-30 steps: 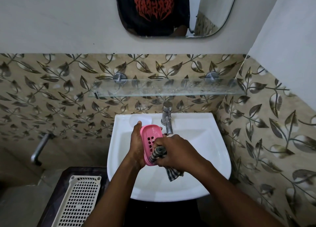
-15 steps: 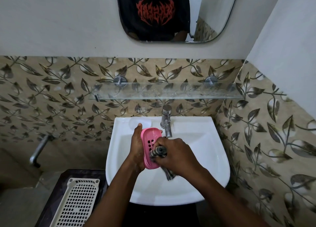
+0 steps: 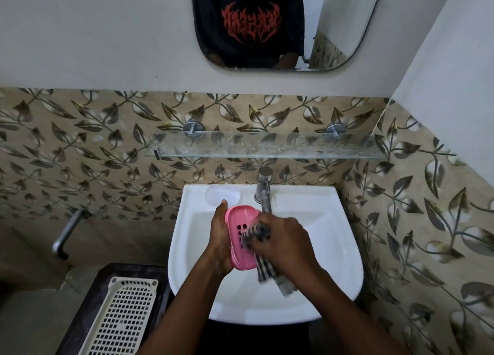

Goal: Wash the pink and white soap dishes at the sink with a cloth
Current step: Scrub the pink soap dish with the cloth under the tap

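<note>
I see the white wash basin (image 3: pixel 331 237) filling the middle of my view, its tap (image 3: pixel 263 191) at the back edge with no stream I can make out. Over the bowl my left hand (image 3: pixel 220 237) grips the pink soap dish (image 3: pixel 238 229) by its left edge, slotted face turned toward me. My right hand (image 3: pixel 283 243) is clenched on the striped cloth (image 3: pixel 258 230), pressed into the dish, its tail hanging below. Since a second ago the cloth wad has worked a little higher over the slots and the dish has tipped more toward me, so I judge the scrub of the pink dish is mid-way. The white soap dish I cannot find; the cream perforated tray (image 3: pixel 121 317) at lower left is something else.
</note>
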